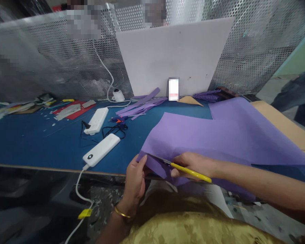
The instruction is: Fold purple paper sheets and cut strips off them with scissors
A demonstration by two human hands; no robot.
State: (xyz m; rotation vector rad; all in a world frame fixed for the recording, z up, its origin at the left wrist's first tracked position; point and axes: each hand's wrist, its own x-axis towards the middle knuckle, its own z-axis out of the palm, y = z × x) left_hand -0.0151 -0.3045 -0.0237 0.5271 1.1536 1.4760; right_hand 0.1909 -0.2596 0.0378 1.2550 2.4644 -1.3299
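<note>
Left hand (pixel 134 177) holds one purple sheet (pixel 193 135), right hand (pixel 194 161) one scissors (pixel 190 171)

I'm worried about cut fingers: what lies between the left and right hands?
In the head view, the blades of the yellow-handled scissors and part of the purple sheet.

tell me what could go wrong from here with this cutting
The yellow-handled scissors point toward the left hand, whose thumb sits close to the tips, so a slip might nick it. Part of the purple paper hangs over the edge of the blue table, so it could sag and pull the cut crooked.
</note>
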